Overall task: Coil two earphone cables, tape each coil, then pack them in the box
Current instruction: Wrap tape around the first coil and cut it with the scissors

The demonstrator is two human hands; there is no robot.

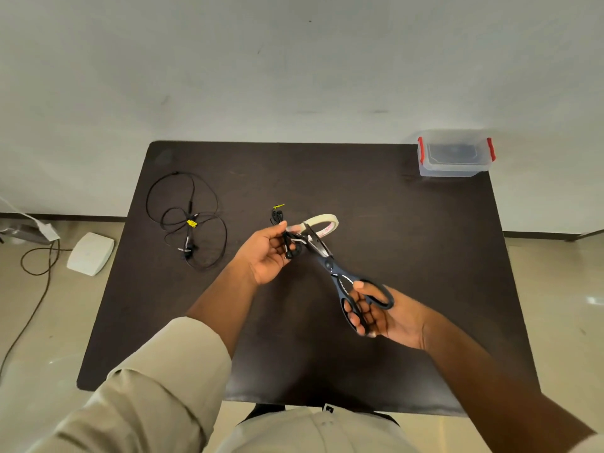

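Earphone cable 1 (287,238), black and bunched into a small coil, is held above the middle of the dark table (408,256) in the left hand (271,253). The fingers and thumb curl round the coil, and a yellow tag (279,206) sticks up from the end that rises past the fingertips. A strip of pale tape runs from the coil to the masking tape roll (322,223), which hangs just beyond the hand, toward the far edge.

The right hand (382,313) holds black-handled scissors (340,273), with fingers through the lower loop and the thumb at the upper loop. The blades point up and left, slightly parted, with their tips at the tape strip beside the coil.

Earphone cable 2 (189,220) lies loose and uncoiled on the table near its left edge, spread in wide loops, with its own yellow tag at the middle and its earbuds toward the near side.

The clear plastic box (456,158), with red clips on both ends, sits at the table's far right corner, well apart from the hands.

On the floor left of the table lie a white flat device (91,253) and a dark cord (36,273).
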